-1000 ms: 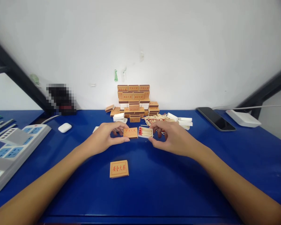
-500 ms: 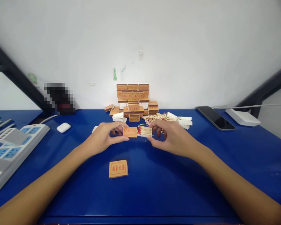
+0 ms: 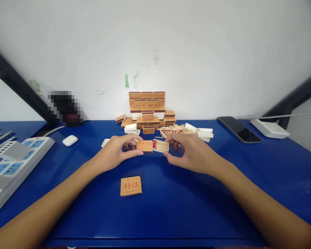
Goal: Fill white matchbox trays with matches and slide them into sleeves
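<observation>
Between thumb and fingers, my left hand (image 3: 121, 148) grips an orange matchbox sleeve (image 3: 144, 146) with red lettering. My right hand (image 3: 182, 148) pinches the right end of a white matchbox tray (image 3: 160, 150), in which red-tipped matches (image 3: 160, 144) lie side by side, heads to the left. Sleeve and tray are end to end, almost touching; whether the tray's edge enters the sleeve I cannot tell. Nearer to me, another matchbox sleeve (image 3: 131, 186) lies flat on the blue table. Behind my right hand is a heap of loose matches (image 3: 173, 129).
Matchboxes (image 3: 147, 104) are stacked against the wall. White trays (image 3: 131, 128) lie before the stack and more trays (image 3: 204, 133) beside the heap. A phone (image 3: 238, 129) and a white device (image 3: 269, 129) are at right; a power strip (image 3: 18, 169) and an earphone case (image 3: 70, 140) at left.
The sleeve and the tray have shifted very slightly to the right and up in view. Both hands keep the same grip, and the other objects stay in place.
</observation>
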`<state>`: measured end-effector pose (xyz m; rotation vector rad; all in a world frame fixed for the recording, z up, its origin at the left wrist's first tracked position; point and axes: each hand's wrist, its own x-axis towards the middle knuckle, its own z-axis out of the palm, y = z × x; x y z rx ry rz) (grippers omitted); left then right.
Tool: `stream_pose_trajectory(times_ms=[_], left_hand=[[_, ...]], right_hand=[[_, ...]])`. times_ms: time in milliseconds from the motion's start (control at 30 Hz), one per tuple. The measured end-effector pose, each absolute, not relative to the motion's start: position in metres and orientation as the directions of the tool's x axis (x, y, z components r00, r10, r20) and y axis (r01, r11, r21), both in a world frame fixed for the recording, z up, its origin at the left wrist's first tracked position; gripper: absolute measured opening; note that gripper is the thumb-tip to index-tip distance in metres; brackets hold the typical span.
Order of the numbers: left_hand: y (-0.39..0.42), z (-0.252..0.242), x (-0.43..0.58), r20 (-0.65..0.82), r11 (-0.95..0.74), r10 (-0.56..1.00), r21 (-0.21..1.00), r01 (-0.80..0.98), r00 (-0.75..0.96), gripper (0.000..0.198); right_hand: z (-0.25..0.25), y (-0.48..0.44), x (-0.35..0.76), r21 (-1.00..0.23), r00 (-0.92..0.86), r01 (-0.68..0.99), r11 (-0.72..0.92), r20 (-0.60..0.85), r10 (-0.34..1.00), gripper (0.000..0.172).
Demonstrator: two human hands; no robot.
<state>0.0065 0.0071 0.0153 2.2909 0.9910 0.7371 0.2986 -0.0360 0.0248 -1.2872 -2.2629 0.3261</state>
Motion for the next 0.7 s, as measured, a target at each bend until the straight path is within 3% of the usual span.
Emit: stream_pose_trajectory(times_ms=[300, 700], left_hand=[[0.0075, 0.0130, 0.0061, 0.224, -0.562, 0.776, 0.671, 0.485, 0.589, 0.037], [0.0055, 0.0132, 0.0076, 0.254, -0.576, 0.770, 0.670, 0.468, 0.585, 0.041]], right_hand=[[0.0223, -0.0377, 0.2989, -0.396, -0.473, 0.730, 0.557, 0.296, 0.830, 0.018], [0.0218, -0.0394, 0.2980, -0.460, -0.475, 0.704, 0.541, 0.262, 0.840, 0.020]])
